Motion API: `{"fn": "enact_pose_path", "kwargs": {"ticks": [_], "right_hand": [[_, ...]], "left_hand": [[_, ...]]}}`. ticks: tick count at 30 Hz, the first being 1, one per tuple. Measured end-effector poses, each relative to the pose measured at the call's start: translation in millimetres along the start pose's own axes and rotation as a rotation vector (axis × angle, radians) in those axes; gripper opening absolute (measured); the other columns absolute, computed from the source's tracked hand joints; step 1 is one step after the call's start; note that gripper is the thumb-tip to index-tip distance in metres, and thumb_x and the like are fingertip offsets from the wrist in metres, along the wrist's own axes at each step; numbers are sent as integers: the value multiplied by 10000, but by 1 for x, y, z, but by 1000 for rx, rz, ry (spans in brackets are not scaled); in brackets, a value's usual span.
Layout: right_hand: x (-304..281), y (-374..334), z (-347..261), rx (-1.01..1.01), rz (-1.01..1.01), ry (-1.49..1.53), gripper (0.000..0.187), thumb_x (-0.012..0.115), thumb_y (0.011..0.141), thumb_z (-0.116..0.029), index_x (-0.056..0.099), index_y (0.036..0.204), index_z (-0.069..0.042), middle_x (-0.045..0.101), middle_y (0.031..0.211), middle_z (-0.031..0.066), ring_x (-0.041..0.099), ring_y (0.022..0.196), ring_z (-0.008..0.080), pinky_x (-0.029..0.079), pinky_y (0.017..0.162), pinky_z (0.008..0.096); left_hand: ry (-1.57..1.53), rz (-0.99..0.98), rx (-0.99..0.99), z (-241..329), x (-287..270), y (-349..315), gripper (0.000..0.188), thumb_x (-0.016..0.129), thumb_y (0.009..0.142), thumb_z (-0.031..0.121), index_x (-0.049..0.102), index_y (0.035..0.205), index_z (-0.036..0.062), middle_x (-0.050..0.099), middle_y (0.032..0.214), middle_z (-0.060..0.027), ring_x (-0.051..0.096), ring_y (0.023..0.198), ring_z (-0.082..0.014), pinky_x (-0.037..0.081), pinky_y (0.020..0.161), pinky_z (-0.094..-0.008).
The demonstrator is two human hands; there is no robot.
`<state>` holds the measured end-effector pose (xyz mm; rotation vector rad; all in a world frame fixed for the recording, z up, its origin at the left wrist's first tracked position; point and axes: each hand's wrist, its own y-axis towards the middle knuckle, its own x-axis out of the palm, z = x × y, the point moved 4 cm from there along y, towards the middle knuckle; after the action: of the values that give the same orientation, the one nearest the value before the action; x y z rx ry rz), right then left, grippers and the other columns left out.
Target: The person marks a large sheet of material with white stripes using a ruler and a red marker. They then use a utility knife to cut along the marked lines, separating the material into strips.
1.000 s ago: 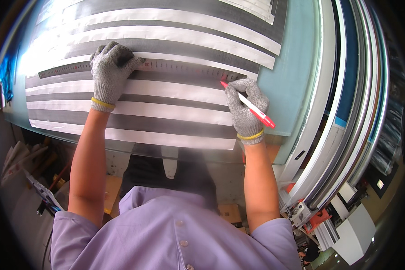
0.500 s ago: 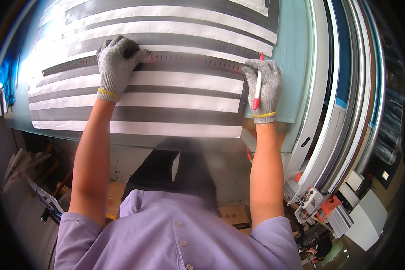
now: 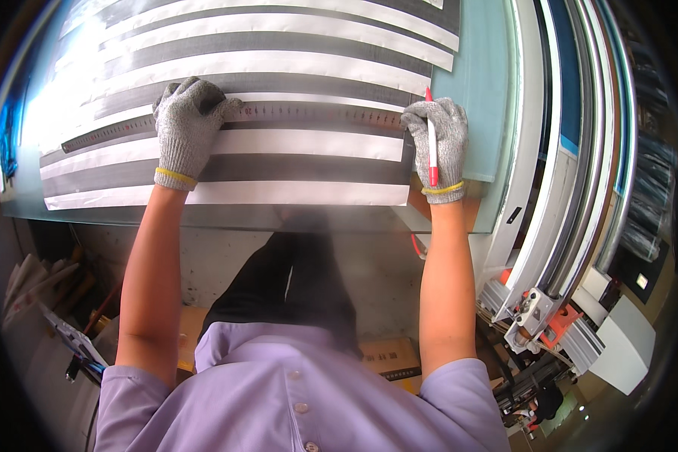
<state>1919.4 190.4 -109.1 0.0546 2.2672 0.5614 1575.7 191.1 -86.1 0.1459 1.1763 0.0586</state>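
Note:
A long steel ruler (image 3: 301,113) lies across a sheet striped in dark grey and white (image 3: 301,169) on a glass-topped table. My left hand (image 3: 190,124), in a grey knit glove with a yellow cuff, is closed on the ruler left of its middle, its thumb stretched along it. At the ruler's right end my gloved right hand (image 3: 446,139) has its fingertips curled by the metal. A white marker pen with red ends (image 3: 432,143) is held in that hand, upright in the picture. The right fingers partly cover the ruler's end.
Pale green glass (image 3: 490,113) borders the sheet on the right. Beyond it run long metal rails (image 3: 580,151) with a carriage (image 3: 535,313) at their near end. Cardboard boxes (image 3: 390,356) sit below the table. Blue plastic (image 3: 9,139) hangs at the far left.
The ruler has moved toward me over the stripes, with both hands along it. It now lies closer to the sheet's near edge. The pen stays in my right hand, tilted slightly differently.

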Motion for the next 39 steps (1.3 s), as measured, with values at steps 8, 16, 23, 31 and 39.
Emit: {"fn": "enact_pose_path", "kwargs": {"ticks": [8,16,23,31,39], "right_hand": [[1,-1,1,-14,15,-19,132,793,710,-97,702,805,-112,644,774,51,578,781,266,459,766,383],[2,-1,3,-21,16,7,133,794,711,-98,698,803,-109,643,776,53,581,778,264,458,765,384],[0,1,-1,-39,3,-27,130,792,714,-103,698,804,-102,647,775,49,587,775,254,454,765,378],[-1,0,-3,-16,29,-1,175,805,723,-116,704,862,-84,650,794,55,581,773,250,459,771,373],[-2,-28,-36,112,202,396,200,680,913,-76,670,1090,17,665,968,125,636,819,211,532,784,329]], "left_hand": [[8,60,32,1,2,-2,246,808,791,270,692,807,54,665,825,-59,598,830,-265,470,837,-422],[20,68,39,-1,4,-1,254,808,792,281,694,807,55,671,836,-56,600,842,-269,465,848,-430],[13,67,37,-1,4,-2,254,809,792,285,696,810,59,673,849,-53,599,858,-267,462,866,-429],[29,51,21,0,3,-1,246,808,791,291,694,810,74,659,837,-42,589,856,-253,442,881,-412],[2,75,23,0,3,-2,246,819,780,295,690,795,85,650,819,-27,583,841,-240,435,874,-416]]}}
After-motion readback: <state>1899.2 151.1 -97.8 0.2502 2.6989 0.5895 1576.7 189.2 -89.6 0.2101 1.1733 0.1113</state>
